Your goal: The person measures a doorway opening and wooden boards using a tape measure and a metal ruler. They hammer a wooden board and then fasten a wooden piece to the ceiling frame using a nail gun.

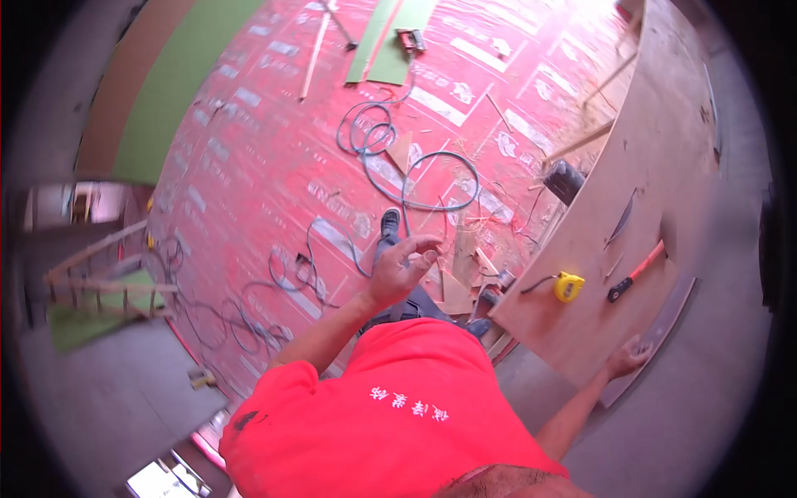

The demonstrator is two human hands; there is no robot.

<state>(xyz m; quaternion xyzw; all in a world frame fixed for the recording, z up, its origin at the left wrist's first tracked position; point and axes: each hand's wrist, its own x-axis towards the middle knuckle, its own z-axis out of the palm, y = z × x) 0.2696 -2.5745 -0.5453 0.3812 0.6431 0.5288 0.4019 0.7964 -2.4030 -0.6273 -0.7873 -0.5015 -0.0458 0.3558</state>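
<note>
My left hand (pixel 404 271) is raised in front of my red shirt. Its thumb and forefinger curl close together at the tips, and anything between them is too small to make out. On the right, my right hand (pixel 628 358) is at a narrow strip of board (pixel 664 325), its fingers bent against the strip beside the wooden worktop (pixel 573 330). On that worktop lie a yellow tape measure (pixel 568 287), a hammer (pixel 638 271) with a red and black handle, and a thin dark curved piece (pixel 623 217).
Red printed sheeting (pixel 249 158) covers the floor. A coiled grey hose (pixel 477 178) runs to a red-and-black tool (pixel 410 41) on green boards (pixel 390 62). Wood offcuts (pixel 455 292) lie near my feet. A wooden frame (pixel 108 282) stands left.
</note>
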